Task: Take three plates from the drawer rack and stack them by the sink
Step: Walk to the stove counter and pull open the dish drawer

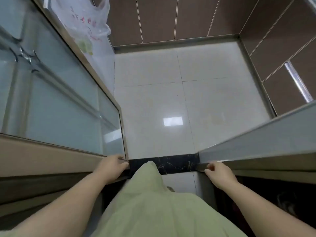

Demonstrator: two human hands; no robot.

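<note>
No plate, drawer rack or sink is in view. I look down through a doorway between two sliding glass doors. My left hand (112, 166) grips the metal edge of the left sliding door (65, 106), fingers wrapped around its frame. My right hand (219, 173) has its fingers curled on the metal edge of the right sliding door (266, 142). The gap between the two doors lies straight ahead, with my light green garment (153, 202) below it.
A black marble threshold (177, 162) crosses the gap. Beyond it lies a white tiled floor (179, 100), enclosed by brown tiled walls (188, 17). A white plastic bag (85, 23) hangs at the upper left. On the right wall runs a metal pipe (298, 81).
</note>
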